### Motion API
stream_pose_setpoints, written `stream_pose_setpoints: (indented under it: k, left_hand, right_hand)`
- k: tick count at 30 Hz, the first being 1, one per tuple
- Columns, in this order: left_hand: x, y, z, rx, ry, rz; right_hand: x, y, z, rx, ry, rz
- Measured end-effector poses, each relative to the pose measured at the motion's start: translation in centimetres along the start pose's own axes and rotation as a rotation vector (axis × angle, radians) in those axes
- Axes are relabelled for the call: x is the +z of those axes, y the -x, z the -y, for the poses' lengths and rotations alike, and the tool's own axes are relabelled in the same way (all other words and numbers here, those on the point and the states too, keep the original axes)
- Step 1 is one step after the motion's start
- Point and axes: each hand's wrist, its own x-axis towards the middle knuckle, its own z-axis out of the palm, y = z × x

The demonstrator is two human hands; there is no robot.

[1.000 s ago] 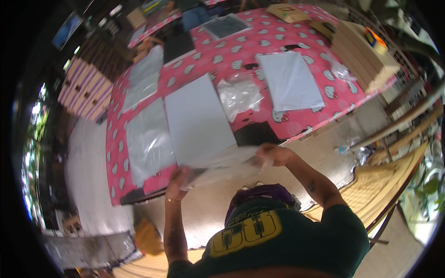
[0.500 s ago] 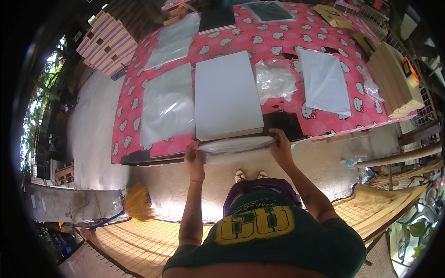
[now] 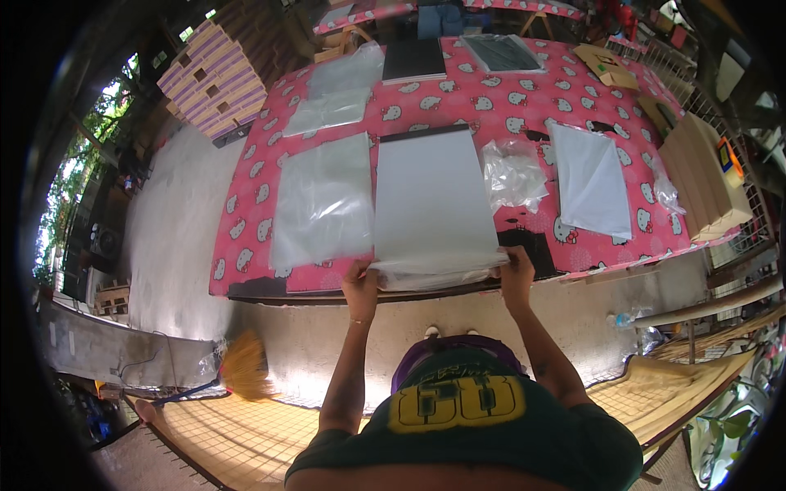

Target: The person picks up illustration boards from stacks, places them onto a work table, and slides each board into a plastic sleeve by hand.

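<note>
A clear plastic bag (image 3: pixel 440 277) is stretched between my two hands at the near edge of the table. My left hand (image 3: pixel 360 288) pinches its left corner and my right hand (image 3: pixel 516 277) pinches the right one. The bag's upper edge lies against or over the near end of a white rectangular stack (image 3: pixel 434 192); whether the stack is inside it I cannot tell. Beyond the far end of the white stack runs a dark strip (image 3: pixel 425 132). Left of it lies a pile of flat clear bags (image 3: pixel 323 200), and to the right a crumpled clear plastic (image 3: pixel 514 176).
On the pink patterned table cover (image 3: pixel 458 106) lie a white bagged pack (image 3: pixel 591 182), a black stack (image 3: pixel 413 60) and a dark bagged pack (image 3: pixel 502 53). A cardboard box (image 3: pixel 700 176) with an orange tape dispenser (image 3: pixel 730 161) stands right. Stacked cartons (image 3: pixel 213 90) and a broom (image 3: pixel 246 368) are left.
Both hands have moved forward with the bag, from just before the white stack onto its near end. The dark strip beyond the stack now shows. The whole view has shifted.
</note>
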Motion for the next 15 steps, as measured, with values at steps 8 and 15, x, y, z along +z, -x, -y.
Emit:
stream_pose_setpoints:
  k: [8, 15]
  left_hand:
    - [-6.4, -3.4, -10.9, -0.187, 0.923, 0.449]
    - [-2.4, -12.8, -16.4, 0.035, 1.077, 0.467]
  right_hand:
    - [-2.2, -2.2, 18.8, 0.128, -0.700, 0.630]
    - [3.8, -10.1, 22.4, -0.002, -1.028, 0.504]
